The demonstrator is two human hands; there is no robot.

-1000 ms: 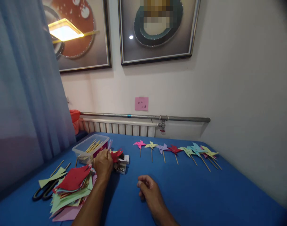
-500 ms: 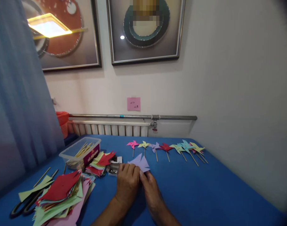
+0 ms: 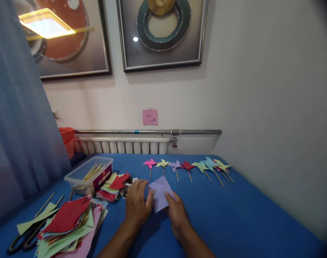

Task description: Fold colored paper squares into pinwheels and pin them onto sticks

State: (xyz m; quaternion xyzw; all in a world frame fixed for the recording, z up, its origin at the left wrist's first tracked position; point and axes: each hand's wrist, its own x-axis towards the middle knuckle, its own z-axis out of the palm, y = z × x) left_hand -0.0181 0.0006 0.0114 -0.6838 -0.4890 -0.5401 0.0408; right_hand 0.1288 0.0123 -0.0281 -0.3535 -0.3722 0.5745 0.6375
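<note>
A purple square of paper [image 3: 161, 197] with cuts running in from its corners is held up over the blue table. My right hand [image 3: 177, 214] grips its lower right edge, thumb on the face and fingers behind. At the paper's left edge is my left hand [image 3: 138, 202], its thumb apart from the curled fingers. Whether that thumb touches the paper, I cannot tell. Just beyond the left hand sits a small box of metal bits [image 3: 125, 191], partly covered by it. Next to this box lies a small pile of cut coloured paper [image 3: 109, 190].
Several finished pinwheels on sticks [image 3: 175, 165] lie along the table's back. A clear plastic box [image 3: 85, 179] of wooden sticks stands at left. Nearer are a large stack of coloured paper [image 3: 68, 218] and black-handled scissors [image 3: 29, 238]. A blue curtain [image 3: 26, 107] hangs at far left.
The purple paper has turned and opened flatter towards me, coming slightly nearer. My left hand has loosened from it and shifted left; my right hand keeps its grip.
</note>
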